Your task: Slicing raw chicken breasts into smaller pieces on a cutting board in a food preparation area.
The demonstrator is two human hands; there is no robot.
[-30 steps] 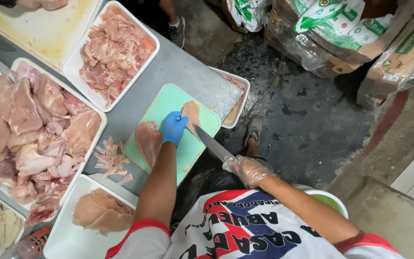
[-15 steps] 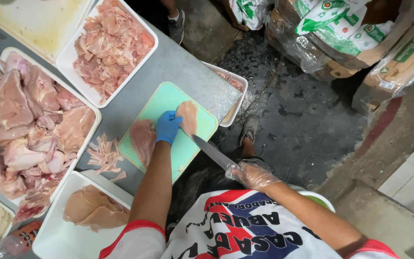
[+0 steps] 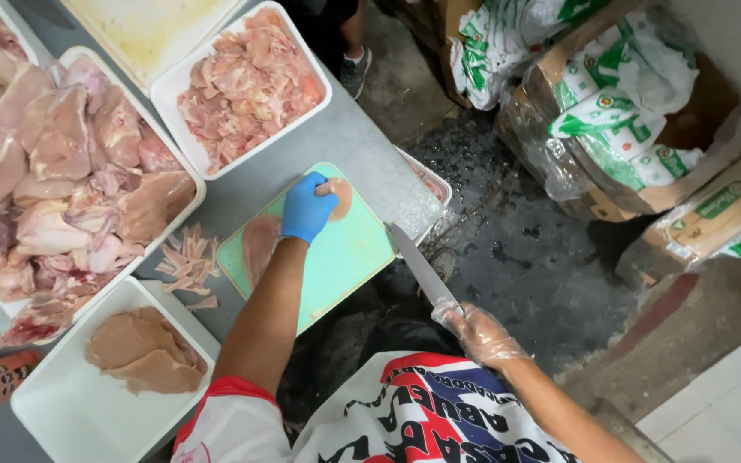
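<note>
My left hand (image 3: pixel 306 207), in a blue glove, presses on a raw chicken piece (image 3: pixel 339 195) at the far edge of a green cutting board (image 3: pixel 345 257). A second flat chicken piece (image 3: pixel 259 244) lies on the board to the left of that hand. My right hand (image 3: pixel 482 334), in a clear plastic glove, grips the handle of a long knife (image 3: pixel 418 267). The blade points toward the board's right edge and hangs off the table, apart from the meat.
A white tray of raw chicken pieces (image 3: pixel 75 171) sits at left, another of small cut bits (image 3: pixel 246 86) lies beyond the board, and a tray with flat fillets (image 3: pixel 143 347) is near me. Trimmings (image 3: pixel 189 261) lie on the metal table. Sacks in cartons (image 3: pixel 628 111) stand on the wet floor.
The knife has drawn back from the chicken to the right, off the board's edge. My left hand stays on the piece.
</note>
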